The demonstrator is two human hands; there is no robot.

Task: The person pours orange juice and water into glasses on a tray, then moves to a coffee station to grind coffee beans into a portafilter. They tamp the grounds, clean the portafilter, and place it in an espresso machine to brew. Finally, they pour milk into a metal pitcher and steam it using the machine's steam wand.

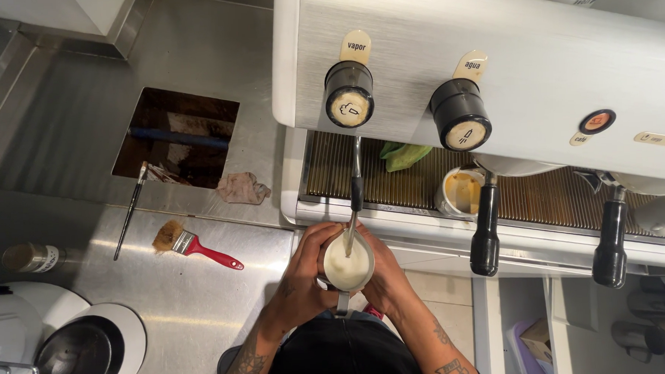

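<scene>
Cupping milk jug (pixel 347 267) under steam wand (pixel 355 197) | left grip (pixel 304 274), right grip (pixel 381 276) wrapped round it | cream oval tags above knobs

- One head-worn camera looks almost straight down, from above the brushed-steel espresso machine (pixel 491 60).
- It sits close over the stainless-steel bench (pixel 195 290).
- No second view shares the scene.

Both forearms are bare and carry dark tattoos: the left forearm (pixel 252 362) bears leafy linework, the right forearm (pixel 446 360) banded patterns near the elbow. A black garment (pixel 344 356) covers the torso.
</scene>
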